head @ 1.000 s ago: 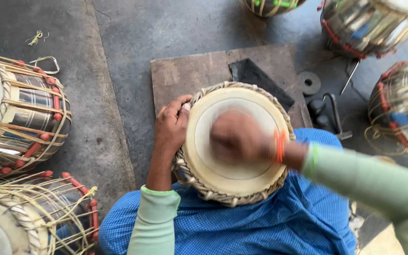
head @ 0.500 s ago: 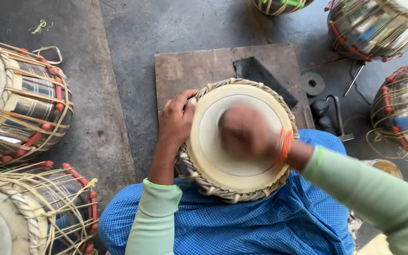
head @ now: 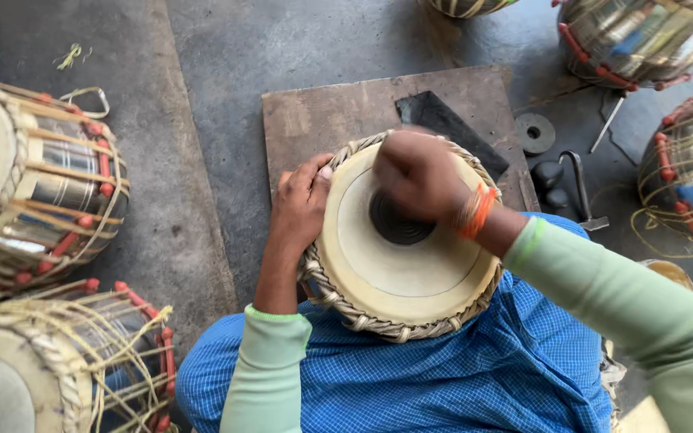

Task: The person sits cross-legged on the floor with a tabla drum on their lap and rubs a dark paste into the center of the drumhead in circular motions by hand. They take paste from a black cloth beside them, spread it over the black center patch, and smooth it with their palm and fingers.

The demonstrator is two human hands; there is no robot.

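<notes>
Grey concrete floor (head: 202, 96) is lying under everything, with a bare strip running left of the wooden board (head: 322, 120). Sitting on the lap over blue checked cloth (head: 459, 377), the drum (head: 407, 277) is overlapping the board's near edge. Left of the drum, two laced drums (head: 34, 176) (head: 50, 361) are closing that side; right of it, more metal-bodied drums (head: 683, 176) are crowding in, with a hammer (head: 583, 188) and a small disc (head: 535, 132) between. Drum head is looking cream, with a black centre patch (head: 399, 228) and a braided rim. Left hand (head: 302, 204) is gripping the drum's left rim. Right hand (head: 419, 176) is curling shut over the patch; cannot tell whether it is holding anything.
</notes>
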